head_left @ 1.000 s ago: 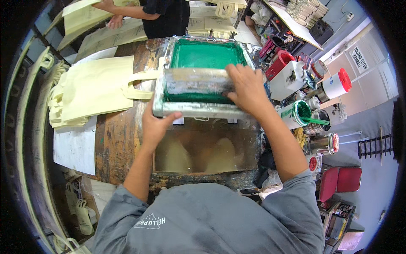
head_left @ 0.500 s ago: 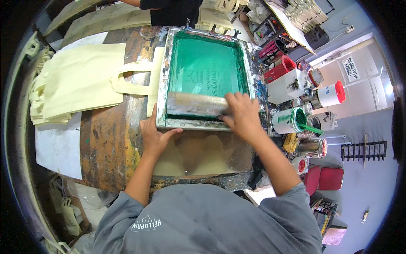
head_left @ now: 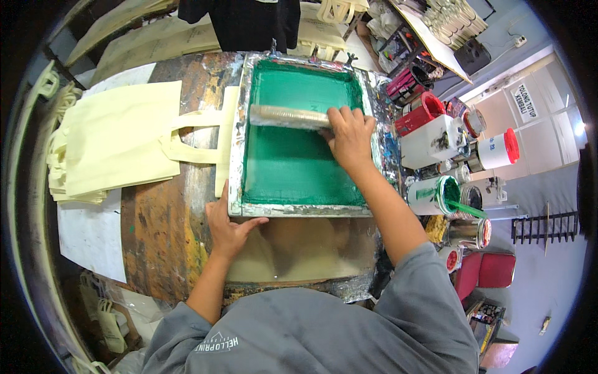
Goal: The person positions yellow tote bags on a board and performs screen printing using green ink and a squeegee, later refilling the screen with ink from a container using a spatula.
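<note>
A screen printing frame (head_left: 237,168) with a pale, ink-stained rim lies on the worktable, its mesh (head_left: 299,171) coated in green ink. My right hand (head_left: 351,138) is closed round the right end of a wide wooden-handled squeegee (head_left: 283,116), which stands across the far half of the mesh. At the frame's near left corner, my left hand (head_left: 229,225) grips the rim, its thumb stretched along the front edge. Under the frame's left side, a cream fabric bag (head_left: 228,124) sticks out with its handle loop showing. The rest of that bag is hidden.
Left of the frame lies a stack of cream bags (head_left: 121,140) on white paper (head_left: 93,240). Ink pots and cans crowd the right side, among them a white tub (head_left: 430,194) with green ink. Beyond the table stands a person in black (head_left: 252,22).
My right hand has pushed the squeegee from the near edge to the far half of the mesh, leaving green ink over the design. My left hand stays at the corner. The view has tilted slightly.
</note>
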Demonstrator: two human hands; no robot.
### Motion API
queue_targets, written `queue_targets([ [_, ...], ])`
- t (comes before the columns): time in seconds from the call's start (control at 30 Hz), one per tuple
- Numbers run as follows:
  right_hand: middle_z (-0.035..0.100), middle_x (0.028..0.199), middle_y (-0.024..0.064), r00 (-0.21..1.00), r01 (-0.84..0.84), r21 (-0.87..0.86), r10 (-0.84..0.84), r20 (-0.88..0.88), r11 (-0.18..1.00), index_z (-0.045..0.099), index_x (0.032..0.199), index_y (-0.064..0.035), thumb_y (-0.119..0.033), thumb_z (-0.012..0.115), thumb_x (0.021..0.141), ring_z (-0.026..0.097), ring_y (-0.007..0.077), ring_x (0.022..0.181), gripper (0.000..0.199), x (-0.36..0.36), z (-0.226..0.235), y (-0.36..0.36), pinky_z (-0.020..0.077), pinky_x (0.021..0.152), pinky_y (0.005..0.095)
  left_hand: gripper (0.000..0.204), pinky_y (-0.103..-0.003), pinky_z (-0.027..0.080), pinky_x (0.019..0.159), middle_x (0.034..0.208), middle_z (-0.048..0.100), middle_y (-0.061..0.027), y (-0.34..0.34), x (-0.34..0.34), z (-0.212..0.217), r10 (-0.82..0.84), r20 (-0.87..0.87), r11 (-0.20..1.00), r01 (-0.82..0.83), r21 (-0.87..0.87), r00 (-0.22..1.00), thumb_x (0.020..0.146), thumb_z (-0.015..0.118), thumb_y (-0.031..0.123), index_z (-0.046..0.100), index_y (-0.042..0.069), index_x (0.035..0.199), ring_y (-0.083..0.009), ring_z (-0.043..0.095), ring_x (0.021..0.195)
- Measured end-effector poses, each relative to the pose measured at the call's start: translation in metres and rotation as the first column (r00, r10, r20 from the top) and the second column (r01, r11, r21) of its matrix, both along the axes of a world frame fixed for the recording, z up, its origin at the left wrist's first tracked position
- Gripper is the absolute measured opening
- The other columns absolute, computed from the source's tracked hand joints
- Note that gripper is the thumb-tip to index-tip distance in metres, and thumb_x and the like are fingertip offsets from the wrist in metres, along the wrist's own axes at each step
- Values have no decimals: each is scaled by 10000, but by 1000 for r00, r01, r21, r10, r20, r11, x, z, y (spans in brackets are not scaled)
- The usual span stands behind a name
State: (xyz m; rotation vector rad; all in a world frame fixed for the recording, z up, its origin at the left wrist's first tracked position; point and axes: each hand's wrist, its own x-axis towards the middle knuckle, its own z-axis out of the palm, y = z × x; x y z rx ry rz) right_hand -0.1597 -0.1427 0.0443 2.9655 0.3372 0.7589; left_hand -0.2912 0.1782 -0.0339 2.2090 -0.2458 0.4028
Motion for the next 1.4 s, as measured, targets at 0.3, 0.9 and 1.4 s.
queue_targets([
  [0.3, 680, 1200, 52, 926, 6, -16, -11, -377, 1000, 576, 1347, -201, -335, 934, 753, 636, 281, 1202, 706, 155, 36, -40, 467, 939, 557, 1204, -494, 425, 978, 1061, 568, -128, 15, 7, 33, 74, 69, 897, -97, 431, 995, 633, 869, 773, 579, 42, 1545, -358, 531, 1071],
  [0.9, 706, 1083, 44, 993, -75, -59, 69, -99, 995, 589, 1199, -164, -347, 907, 780, 691, 308, 1045, 557, 99, 2, -30, 495, 864, 499, 752, -421, 581, 631, 760, 710, -90, -108, 287, 58, -260, 464, 800, -80, 594, 847, 850, 642, 825, 688, 79, 768, -295, 722, 725],
  [1.4, 666, 1014, 63, 969, -92, 99, 112, -221, 991, 607, 1122, -132, -238, 898, 751, 648, 317, 966, 484, -120, 23, 14, 439, 827, 477, 626, -405, 501, 585, 704, 609, -52, -66, 62, 77, -300, 332, 809, 55, 585, 894, 798, 785, 703, 619, 102, 740, -264, 651, 675],
])
